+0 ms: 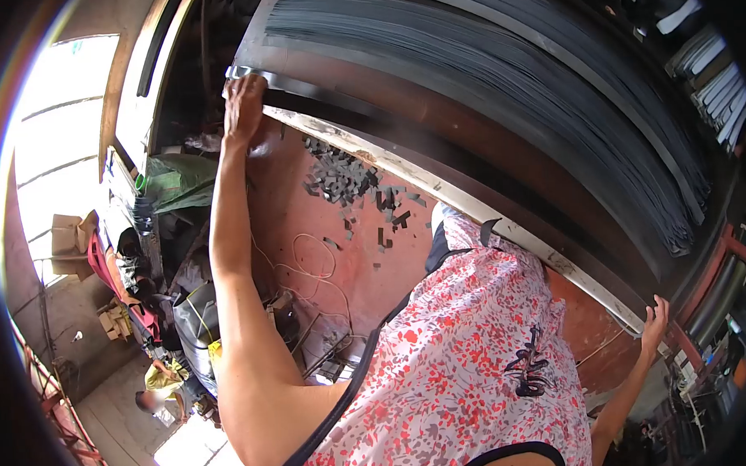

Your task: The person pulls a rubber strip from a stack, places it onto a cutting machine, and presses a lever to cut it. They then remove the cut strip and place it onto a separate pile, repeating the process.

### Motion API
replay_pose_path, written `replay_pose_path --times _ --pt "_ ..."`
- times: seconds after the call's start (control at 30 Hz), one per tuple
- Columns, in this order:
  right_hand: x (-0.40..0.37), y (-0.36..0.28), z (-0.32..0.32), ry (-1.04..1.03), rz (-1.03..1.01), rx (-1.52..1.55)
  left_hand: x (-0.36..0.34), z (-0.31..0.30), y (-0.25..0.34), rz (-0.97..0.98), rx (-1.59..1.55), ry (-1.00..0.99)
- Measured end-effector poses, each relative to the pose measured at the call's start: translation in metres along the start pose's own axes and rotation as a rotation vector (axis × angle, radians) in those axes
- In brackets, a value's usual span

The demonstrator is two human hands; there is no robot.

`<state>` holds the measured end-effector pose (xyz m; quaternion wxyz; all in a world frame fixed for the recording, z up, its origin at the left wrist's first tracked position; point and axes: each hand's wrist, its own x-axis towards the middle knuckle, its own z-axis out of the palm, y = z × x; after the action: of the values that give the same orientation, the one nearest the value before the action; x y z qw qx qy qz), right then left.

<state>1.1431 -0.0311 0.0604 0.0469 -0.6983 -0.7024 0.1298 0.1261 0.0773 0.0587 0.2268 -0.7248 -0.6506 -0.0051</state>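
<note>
A long dark strip (436, 149) lies along the front edge of the table, whose pale rim (404, 170) shows below it. My left hand (244, 106) is closed over the strip's far left end, at the table corner. At the right end, my right hand (656, 326) touches the edge near the strip, its fingers raised and apart. Behind the strip, a wide stack of thin dark sheets (466, 74) covers the table. Whether the right thumb presses on the strip is too small to tell.
Dark scraps (342, 176) are scattered on the red floor (298, 211), near a loose pale cord (312, 260). A green sack (178, 181) and bags stand at the left. Another person (163, 384) sits at the lower left. White stacked pieces (720, 89) are at the right.
</note>
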Motion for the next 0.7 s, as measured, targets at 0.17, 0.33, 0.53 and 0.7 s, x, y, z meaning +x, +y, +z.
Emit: replay_pose_path --times 0.17,0.33,0.53,0.7 --pt "-0.01 0.036 0.0 -0.016 0.033 -0.052 0.021 -0.016 -0.03 0.036 0.01 -0.011" --pt "-0.023 0.044 -0.012 -0.026 0.067 -0.066 0.033 -0.006 -0.056 0.09 0.096 -0.026" --pt "-0.031 0.042 -0.03 -0.076 0.108 -0.094 0.026 0.023 -0.069 0.106 0.148 -0.23" --pt "-0.035 0.027 -0.035 -0.093 0.144 -0.104 0.01 0.055 -0.08 0.093 0.344 -0.288"
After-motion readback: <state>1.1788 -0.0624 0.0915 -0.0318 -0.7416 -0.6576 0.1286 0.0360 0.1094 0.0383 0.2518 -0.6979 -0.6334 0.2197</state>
